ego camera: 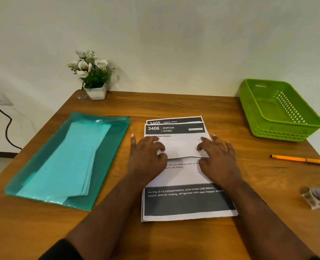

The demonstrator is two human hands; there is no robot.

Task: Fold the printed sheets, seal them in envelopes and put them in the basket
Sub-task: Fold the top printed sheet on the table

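A small stack of printed sheets [185,201] lies in the middle of the wooden table [174,106]. The top sheet's upper part [180,149] is folded down over itself, its white back showing, and sheets headed 3405 and 3406 show beyond it. My left hand [146,156] presses on the folded flap's left side. My right hand [217,156] presses on its right side, fingers spread. A teal plastic folder [110,147] at the left holds several pale envelopes [71,162]. The green basket [286,132] stands at the back right with nothing in it.
An orange pen [298,159] lies right of the sheets. A crumpled wrapper [314,197] sits near the right edge. A white pot of artificial flowers [94,79] stands at the back left against the wall. A black cable [5,124] hangs beside the table's left.
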